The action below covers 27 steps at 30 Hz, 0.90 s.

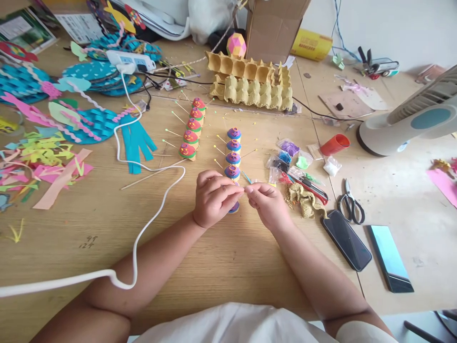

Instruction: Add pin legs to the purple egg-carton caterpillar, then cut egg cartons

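My left hand (217,197) and my right hand (266,202) meet at the fingertips, both pinched closed. What lies between the fingertips is too small to make out. Beneath them runs a blue and purple egg-carton caterpillar (233,145), its near segments partly hidden by my hands. Yellow-tipped sticks poke out from its sides. To its left lies a second caterpillar (193,125) in red and green, with green-tipped sticks. A thin blue stick (246,177) shows just beyond my right fingertips.
Right of my hands are small bags of coloured clay (288,147), a utility knife (309,186), scissors (351,204), a phone (347,240) and a red cup (334,144). Egg cartons (257,93) stand behind. A white cable (157,209) crosses the left side, near paper scraps (39,166).
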### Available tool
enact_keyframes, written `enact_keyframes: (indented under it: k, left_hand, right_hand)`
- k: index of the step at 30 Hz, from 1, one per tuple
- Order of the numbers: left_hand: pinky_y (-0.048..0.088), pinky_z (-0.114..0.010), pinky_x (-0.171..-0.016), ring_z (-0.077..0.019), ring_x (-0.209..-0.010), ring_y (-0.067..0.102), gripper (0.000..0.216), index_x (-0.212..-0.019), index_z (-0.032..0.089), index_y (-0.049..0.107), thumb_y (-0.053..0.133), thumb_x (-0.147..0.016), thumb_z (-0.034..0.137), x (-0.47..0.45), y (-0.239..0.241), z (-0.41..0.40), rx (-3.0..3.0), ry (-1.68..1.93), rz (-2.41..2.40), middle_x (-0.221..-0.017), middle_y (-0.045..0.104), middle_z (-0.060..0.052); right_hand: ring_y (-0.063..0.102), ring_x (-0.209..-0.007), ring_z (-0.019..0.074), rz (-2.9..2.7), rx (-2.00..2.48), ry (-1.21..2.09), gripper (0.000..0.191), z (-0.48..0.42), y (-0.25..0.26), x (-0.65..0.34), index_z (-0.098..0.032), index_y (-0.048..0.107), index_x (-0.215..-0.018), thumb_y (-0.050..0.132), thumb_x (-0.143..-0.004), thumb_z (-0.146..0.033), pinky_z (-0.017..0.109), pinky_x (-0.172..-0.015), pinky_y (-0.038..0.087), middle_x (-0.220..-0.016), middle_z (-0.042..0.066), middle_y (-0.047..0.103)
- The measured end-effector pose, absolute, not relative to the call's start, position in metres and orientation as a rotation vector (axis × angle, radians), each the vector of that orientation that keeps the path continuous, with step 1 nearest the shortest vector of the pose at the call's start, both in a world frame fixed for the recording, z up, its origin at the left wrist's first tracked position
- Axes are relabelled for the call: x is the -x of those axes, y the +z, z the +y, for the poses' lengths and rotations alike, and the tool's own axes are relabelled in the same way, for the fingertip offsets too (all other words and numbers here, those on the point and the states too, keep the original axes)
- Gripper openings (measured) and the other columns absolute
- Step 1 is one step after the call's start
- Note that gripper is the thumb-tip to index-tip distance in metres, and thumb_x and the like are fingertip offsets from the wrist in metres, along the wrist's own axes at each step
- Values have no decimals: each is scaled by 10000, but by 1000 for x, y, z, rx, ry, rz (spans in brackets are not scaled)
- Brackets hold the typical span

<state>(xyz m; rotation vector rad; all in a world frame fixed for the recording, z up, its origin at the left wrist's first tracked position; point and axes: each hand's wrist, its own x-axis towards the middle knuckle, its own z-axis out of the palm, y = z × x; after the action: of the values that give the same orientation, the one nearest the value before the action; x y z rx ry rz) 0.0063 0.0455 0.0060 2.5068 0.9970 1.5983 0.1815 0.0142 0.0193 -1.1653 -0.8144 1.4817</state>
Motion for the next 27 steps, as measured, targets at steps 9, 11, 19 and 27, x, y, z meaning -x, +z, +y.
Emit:
enact_keyframes:
  k: [9,11,19,27]
  left_hand:
    - [476,-406,-907,-213,-940,576,46,-922,247,711,671,-930,226,-6,6,51,-2226,1667,1156,-864,680,-34]
    - [477,-407,-909,-212,-944,578,60,-939,243,714,656,-941,227,-6,5,52,-2173,1663,1190,-880,671,-37]
    - [470,-406,-920,-199,-929,604,80,-947,239,711,632,-962,237,-5,2,54,-2125,1631,1232,-903,688,-30]
    - [480,-407,-913,-202,-927,611,96,-934,230,717,628,-963,248,-6,1,55,-2127,1624,1241,-894,687,-37]
  right_hand:
    - [492,-566,55,-486,1008,1387,140,35,41,-219,-190,669,-739,773,-687,-269,138,-469,393,-687,-23,626]
    - [500,-559,50,-471,1013,1384,119,38,42,-226,-184,683,-774,751,-698,-244,122,-445,386,-693,-18,635]
    - [551,-595,50,-324,1023,1440,136,43,39,-235,-160,685,-816,722,-686,-154,91,-437,413,-733,8,656]
    - [334,-477,54,-360,1023,1541,520,45,29,-244,-210,364,-592,818,-725,-425,148,-350,248,-579,-57,409]
